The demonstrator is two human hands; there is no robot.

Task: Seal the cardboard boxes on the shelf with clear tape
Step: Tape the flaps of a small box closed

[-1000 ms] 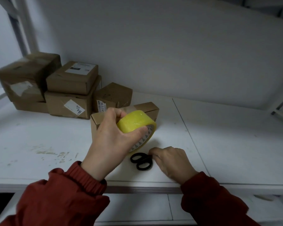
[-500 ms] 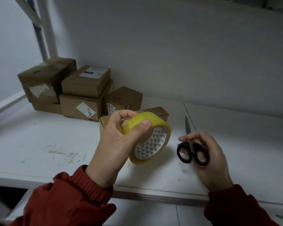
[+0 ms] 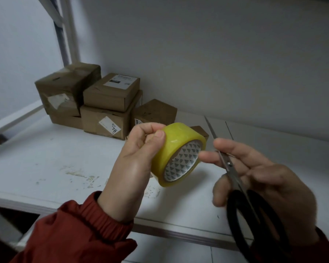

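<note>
**Ready to pull a first strip**

The cardboard boxes [image 3: 103, 103] are stacked at the back left of the shelf [image 3: 46, 162], beyond both hands; a small box [image 3: 201, 130] sits just behind the tape roll [image 3: 177, 154]. The left hand [image 3: 133, 158] has its grip closed round the roll, core facing right. The right hand [image 3: 264, 177], just beside, grips the scissors [image 3: 237, 185], blades pointing away, forefinger near the roll's edge. Scuffed white shelf, grey wall [image 3: 217, 54].

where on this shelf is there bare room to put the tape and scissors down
Two patches: the shelf board in front of the stacked boxes, out to its front edge, and the board right of the seam, along the back wall. Crowded: the back left corner with boxes, and a small box just behind the tape roll.
</note>
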